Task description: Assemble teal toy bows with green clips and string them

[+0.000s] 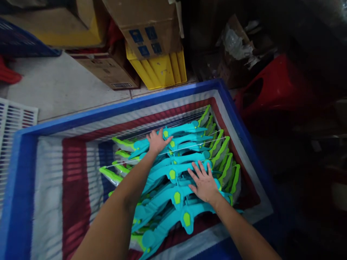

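Observation:
Several turquoise and lime-green toy bows [187, 213], strung with thin white cords, lie stacked in rows inside a large blue crate [119, 109]. Over the upper rows, my left hand [158, 141] rests with its fingers spread on the turquoise bow bodies. Lower and to the right, my right hand [204, 183] lies flat across the middle bows, fingers apart. Neither hand is closed around a bow. My forearms cover part of the stack, and the lower layers are hidden under the top ones.
A red, white and blue striped cloth [74, 187] lines the crate. Behind it stand a yellow bin [162, 72], cardboard boxes [151, 21] and another box [107, 68]. A red plastic object [279, 85] sits at the right, and a white slatted basket [16, 119] at the left.

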Demonstrator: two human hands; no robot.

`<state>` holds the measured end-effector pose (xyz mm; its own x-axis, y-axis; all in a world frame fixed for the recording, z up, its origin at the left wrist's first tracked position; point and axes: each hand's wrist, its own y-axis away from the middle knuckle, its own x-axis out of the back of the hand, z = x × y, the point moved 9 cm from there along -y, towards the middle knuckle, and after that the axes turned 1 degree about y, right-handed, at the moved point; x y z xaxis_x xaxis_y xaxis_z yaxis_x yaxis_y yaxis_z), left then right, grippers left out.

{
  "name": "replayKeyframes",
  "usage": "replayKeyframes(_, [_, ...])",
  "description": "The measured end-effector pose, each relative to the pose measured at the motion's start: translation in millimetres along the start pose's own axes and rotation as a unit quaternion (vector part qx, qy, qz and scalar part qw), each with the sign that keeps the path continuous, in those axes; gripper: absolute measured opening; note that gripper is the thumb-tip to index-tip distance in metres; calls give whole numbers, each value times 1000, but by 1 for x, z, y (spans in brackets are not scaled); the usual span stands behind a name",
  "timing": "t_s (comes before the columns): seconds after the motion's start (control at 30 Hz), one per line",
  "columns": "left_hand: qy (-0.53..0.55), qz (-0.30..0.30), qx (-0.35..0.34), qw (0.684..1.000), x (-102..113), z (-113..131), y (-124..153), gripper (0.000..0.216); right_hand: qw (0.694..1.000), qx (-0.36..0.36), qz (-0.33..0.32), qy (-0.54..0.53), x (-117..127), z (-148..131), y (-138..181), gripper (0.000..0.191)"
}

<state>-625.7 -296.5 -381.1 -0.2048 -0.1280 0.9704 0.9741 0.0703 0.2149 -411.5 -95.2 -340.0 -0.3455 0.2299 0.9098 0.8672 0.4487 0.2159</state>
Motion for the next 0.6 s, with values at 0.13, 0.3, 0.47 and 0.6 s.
replayKeyframes(0.13, [14, 37, -10, 999, -3, 9, 13, 72, 1000, -1, -3, 8, 3, -1, 4, 64])
replayKeyframes(0.3, [25, 35, 17, 999, -11, 8, 10, 76, 1000, 0, -6, 10, 2, -2, 5, 63])
replayKeyframes(0.47, [27, 16, 23, 999, -16, 8, 18, 82, 1000, -29, -8, -7, 17, -4, 2, 60])
replayKeyframes(0.6, [32, 39, 28, 998, -15, 12, 31, 81, 998, -50, 25, -30, 55, -2, -45, 51])
